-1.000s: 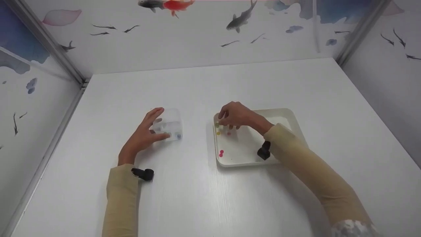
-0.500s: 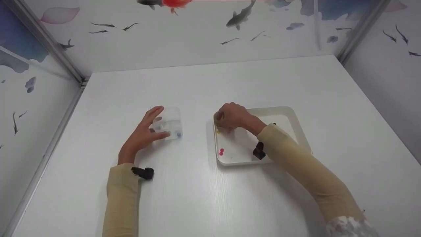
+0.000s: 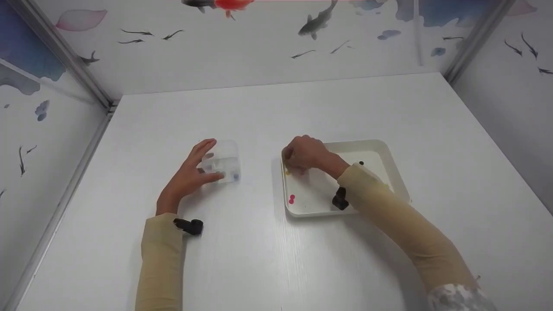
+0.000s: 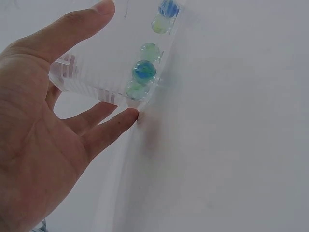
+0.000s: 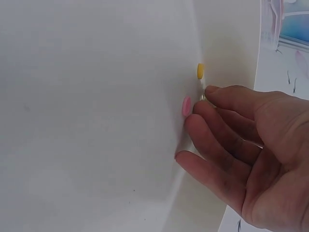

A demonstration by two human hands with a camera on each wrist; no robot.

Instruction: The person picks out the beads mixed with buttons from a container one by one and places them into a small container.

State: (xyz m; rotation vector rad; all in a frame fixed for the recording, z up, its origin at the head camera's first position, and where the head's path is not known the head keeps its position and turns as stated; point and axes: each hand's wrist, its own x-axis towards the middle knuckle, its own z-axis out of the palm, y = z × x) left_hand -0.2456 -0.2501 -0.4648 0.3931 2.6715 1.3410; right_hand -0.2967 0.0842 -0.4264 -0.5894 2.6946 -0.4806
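Note:
A clear plastic box [image 3: 227, 157] stands on the table at centre left, held between the thumb and fingers of my left hand [image 3: 183, 183]. In the left wrist view several blue and green glass marbles [image 4: 144, 71] line the bottom of this box. My right hand [image 3: 306, 152] reaches into the far left corner of a white tray [image 3: 319, 199]. Thumb and forefinger pinch a small marble [image 5: 203, 98] there, mostly hidden by the fingertips. Right beside them, in the right wrist view, lie a pink disc [image 5: 186, 106] and a yellow disc [image 5: 200, 71].
Two deep pink discs [image 3: 292, 199] sit near the tray's near left corner. A black disc [image 3: 361, 163] lies behind the right sleeve [image 3: 389, 207]. White panels with painted fish [image 3: 317, 23] close off the table at the back and sides.
My right hand has lowered and shifted slightly left into the tray corner, its fingers closing over the greenish marble. The black disc has come into view. My left hand keeps its place on the box.

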